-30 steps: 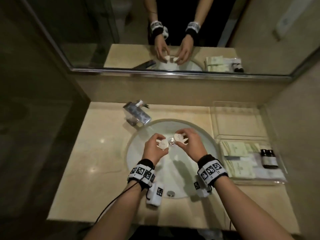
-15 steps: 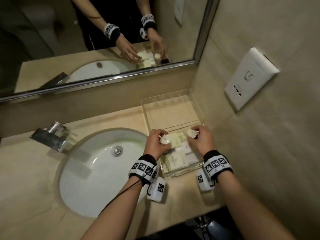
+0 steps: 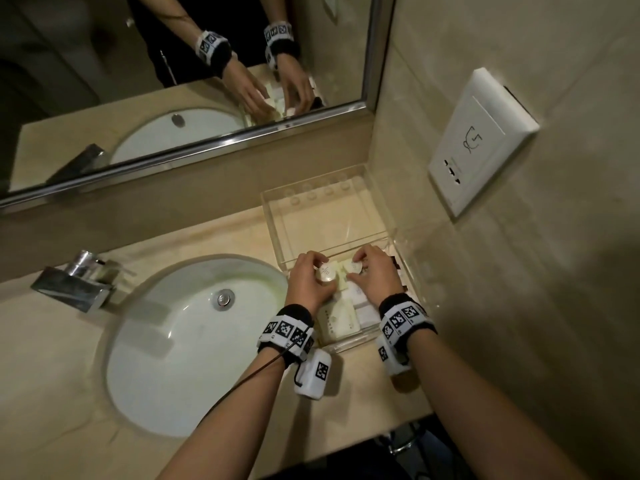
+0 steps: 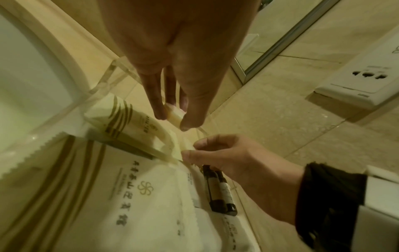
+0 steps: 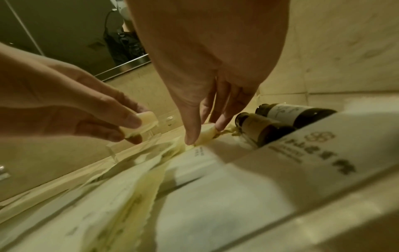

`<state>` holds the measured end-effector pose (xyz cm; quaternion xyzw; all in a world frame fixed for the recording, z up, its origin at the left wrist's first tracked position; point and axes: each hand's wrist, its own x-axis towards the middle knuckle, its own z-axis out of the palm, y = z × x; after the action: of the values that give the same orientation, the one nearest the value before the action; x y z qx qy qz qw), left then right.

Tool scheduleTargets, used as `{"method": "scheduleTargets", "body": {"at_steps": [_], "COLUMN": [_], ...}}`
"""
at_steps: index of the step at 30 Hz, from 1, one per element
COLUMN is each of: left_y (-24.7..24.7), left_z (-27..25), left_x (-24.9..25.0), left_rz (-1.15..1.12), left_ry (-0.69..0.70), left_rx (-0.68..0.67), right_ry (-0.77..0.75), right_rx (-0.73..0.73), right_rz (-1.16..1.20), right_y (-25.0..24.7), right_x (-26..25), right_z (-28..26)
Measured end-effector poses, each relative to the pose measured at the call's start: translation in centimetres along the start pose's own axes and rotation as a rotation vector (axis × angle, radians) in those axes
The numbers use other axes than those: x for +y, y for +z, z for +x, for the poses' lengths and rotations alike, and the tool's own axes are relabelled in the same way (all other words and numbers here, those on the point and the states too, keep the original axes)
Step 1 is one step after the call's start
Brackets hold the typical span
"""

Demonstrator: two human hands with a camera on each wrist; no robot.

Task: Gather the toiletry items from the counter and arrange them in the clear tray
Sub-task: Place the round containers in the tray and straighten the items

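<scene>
**Two discs held over the tray**

Landmark: clear tray (image 3: 277, 216) on the counter (image 3: 69, 341), in the corner under the mirror (image 3: 173, 64). Left of the tray: sink (image 3: 166, 358), then tap (image 3: 74, 284). Right of the tray, on the wall: socket plate (image 3: 481, 140). In the tray's near half: cream sachets (image 4: 138, 187) overlapping in a stack, count not clear; two dark bottles (image 4: 220, 189) lying side by side against the right wall. Far half of the tray bare. Sachets partly hidden by both hands in the head view.

Left hand (image 3: 311, 282) over the tray's left part, palm down, thumb and fingers (image 5: 121, 110) curled to pinch one white disc (image 3: 327, 273), clear of the sachets. Right hand (image 3: 374, 275) over the tray's right part, just beside the bottles, thumb and fingertips pinching a second disc (image 5: 206, 133), low against the sachets; contact not certain.

Count: discs two, bottles two, tray one.
</scene>
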<state>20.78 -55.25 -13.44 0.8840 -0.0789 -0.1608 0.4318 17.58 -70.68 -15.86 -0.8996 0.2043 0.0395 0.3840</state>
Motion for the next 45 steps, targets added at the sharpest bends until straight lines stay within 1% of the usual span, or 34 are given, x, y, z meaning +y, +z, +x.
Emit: {"method": "scheduleTargets", "body": {"at_steps": [6, 10, 13, 15, 17, 18, 20, 22, 23, 26, 29, 34, 40, 45], "left_y": [-0.2, 0.1, 0.7, 1.1, 1.6, 1.8, 2.2, 2.5, 2.5, 2.1, 1.7, 1.8, 1.9, 1.8], "left_z": [0.1, 0.4, 0.8, 1.1, 1.4, 1.5, 1.7, 1.5, 1.3, 0.6, 0.1, 0.2, 0.1, 0.0], "left_x": [0.0, 0.9, 2.1, 2.9, 3.3, 3.4, 3.2, 2.5, 2.1, 1.6, 1.6, 1.5, 1.5, 1.4], "left_rz": [0.006, -0.037, -0.069, -0.085, -0.094, -0.102, -0.064, 0.090, 0.191, 0.455, 0.592, 0.601, 0.593, 0.605], "left_ry": [0.004, 0.020, 0.057, 0.116, 0.153, 0.146, 0.133, 0.177, 0.219, 0.311, 0.318, 0.316, 0.299, 0.292], "left_rx": [0.002, -0.014, -0.029, -0.043, -0.059, -0.067, -0.080, -0.094, -0.104, -0.132, -0.181, -0.172, -0.174, -0.195], "right_ry": [-0.019, -0.027, 0.048, 0.123, 0.154, 0.152, 0.176, 0.216, 0.233, 0.241, 0.230, 0.162, 0.046, 0.012], "right_rx": [0.003, 0.022, 0.094, 0.025, -0.052, -0.053, 0.022, 0.115, 0.137, 0.126, 0.121, 0.148, 0.092, 0.104], "right_rz": [0.085, 0.159, 0.293, 0.426, 0.488, 0.485, 0.424, 0.331, 0.297, 0.245, 0.216, 0.079, -0.039, -0.099], "right_y": [0.1, -0.7, -1.6, -2.4, -3.0, -3.2, -3.2, -3.2, -3.2, -2.7, -2.3, -2.2, -2.4, -2.0], "right_x": [0.0, 0.4, 0.3, -0.1, -0.2, -0.1, 0.5, 1.2, 1.3, 1.2, 1.0, 0.9, 1.6, 1.8], "right_z": [0.3, 0.2, 0.5, 0.6, 0.7, 0.9, 1.4, 1.9, 2.0, 2.1, 2.0, 2.4, 1.8, 1.3]}}
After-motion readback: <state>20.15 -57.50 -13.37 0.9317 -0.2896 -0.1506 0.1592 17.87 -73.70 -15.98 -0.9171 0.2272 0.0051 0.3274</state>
